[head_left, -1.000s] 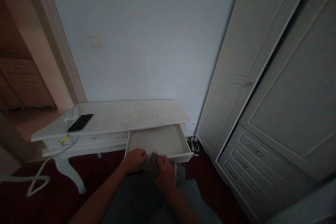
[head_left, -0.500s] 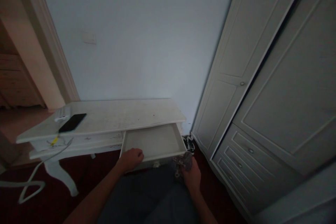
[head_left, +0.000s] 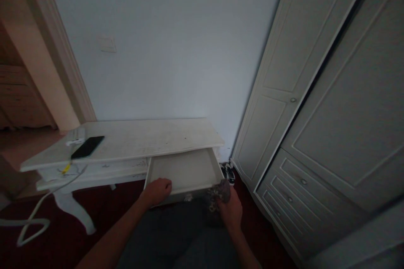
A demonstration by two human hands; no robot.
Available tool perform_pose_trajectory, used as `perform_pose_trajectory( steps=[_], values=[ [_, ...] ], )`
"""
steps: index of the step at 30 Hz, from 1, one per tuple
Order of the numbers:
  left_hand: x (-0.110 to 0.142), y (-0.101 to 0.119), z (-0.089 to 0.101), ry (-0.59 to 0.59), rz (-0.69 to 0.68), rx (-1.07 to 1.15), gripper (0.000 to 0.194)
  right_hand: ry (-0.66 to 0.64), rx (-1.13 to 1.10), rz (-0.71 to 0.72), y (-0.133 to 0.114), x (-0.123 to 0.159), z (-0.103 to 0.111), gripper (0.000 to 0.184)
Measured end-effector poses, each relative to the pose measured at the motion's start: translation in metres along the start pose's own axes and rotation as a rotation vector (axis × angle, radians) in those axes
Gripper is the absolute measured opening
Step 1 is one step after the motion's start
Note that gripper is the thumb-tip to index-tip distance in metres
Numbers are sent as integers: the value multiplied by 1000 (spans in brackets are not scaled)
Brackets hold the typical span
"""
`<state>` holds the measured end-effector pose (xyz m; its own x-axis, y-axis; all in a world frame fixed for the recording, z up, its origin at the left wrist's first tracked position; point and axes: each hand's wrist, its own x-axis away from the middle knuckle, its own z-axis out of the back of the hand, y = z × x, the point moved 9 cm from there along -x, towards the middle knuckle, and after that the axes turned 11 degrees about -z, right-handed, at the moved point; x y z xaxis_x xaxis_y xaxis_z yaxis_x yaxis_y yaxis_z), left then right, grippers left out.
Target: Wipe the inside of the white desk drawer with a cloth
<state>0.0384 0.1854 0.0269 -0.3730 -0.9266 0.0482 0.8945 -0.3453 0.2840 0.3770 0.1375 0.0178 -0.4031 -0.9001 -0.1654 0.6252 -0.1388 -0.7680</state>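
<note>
A pulled-out drawer (head_left: 183, 170) juts from the white console table (head_left: 142, 136), its pale inside facing up. At the drawer's front left corner, my left hand (head_left: 158, 190) is closed with curled fingers over the rim. My right hand (head_left: 232, 210) grips a crumpled greyish cloth (head_left: 222, 191) with a patterned, ragged end. This cloth lies against the drawer's front right corner, and part of it hangs down before the front panel. A small knob (head_left: 188, 197) sits on that panel between my hands.
A dark phone (head_left: 87, 147) and a white power strip (head_left: 75, 135) lie on the table's left end. The white cable (head_left: 38, 210) loops down there. Right of the table are a black-and-white shoe (head_left: 229, 173) and a tall wardrobe (head_left: 274, 126).
My right hand and the cloth have shifted very slightly at the drawer's front right corner. The left hand keeps its place, and the drawer stays pulled out.
</note>
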Motion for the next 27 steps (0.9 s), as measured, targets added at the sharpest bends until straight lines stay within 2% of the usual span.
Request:
perform_pose_trajectory(
  steps=[2, 5, 7, 9, 10, 12, 14, 17, 19, 22, 24, 26, 27],
  values=[
    [-1, 0, 0, 8, 2, 29, 35, 59, 6, -26, -3, 4, -1, 52],
    [-2, -3, 2, 17, 4, 95, 35, -6, 16, 86, -50, 33, -34, 35],
    [-2, -4, 7, 36, -5, 151, 40, -97, 69, 240, -96, 61, -64, 34],
    [-1, -5, 13, 68, -14, 199, 46, -214, 196, 483, -141, 93, -94, 37],
    [-1, -4, 16, 86, -18, 215, 49, -269, 249, 597, -156, 107, -106, 39],
    [1, -3, 20, 116, -24, 230, 52, -341, 307, 754, -171, 123, -119, 39],
    [2, 0, 22, 129, -32, 228, 50, -335, 320, 784, -165, 120, -119, 37],
    [3, 4, 19, 116, -34, 205, 42, -239, 312, 669, -130, 87, -99, 34],
    [3, 5, 18, 105, -29, 187, 40, -123, 279, 494, -93, 51, -67, 34],
    [4, 7, 18, 103, -24, 150, 40, 48, 158, 250, -36, -2, -5, 36],
    [5, 8, 18, 102, -17, 115, 38, 165, 75, 131, -8, -26, 31, 42],
    [5, 8, 17, 98, -3, 80, 38, 219, 41, 50, 4, -34, 43, 49],
    [5, 8, 17, 96, 3, 64, 38, 209, 33, 38, 2, -32, 37, 50]
  ],
)
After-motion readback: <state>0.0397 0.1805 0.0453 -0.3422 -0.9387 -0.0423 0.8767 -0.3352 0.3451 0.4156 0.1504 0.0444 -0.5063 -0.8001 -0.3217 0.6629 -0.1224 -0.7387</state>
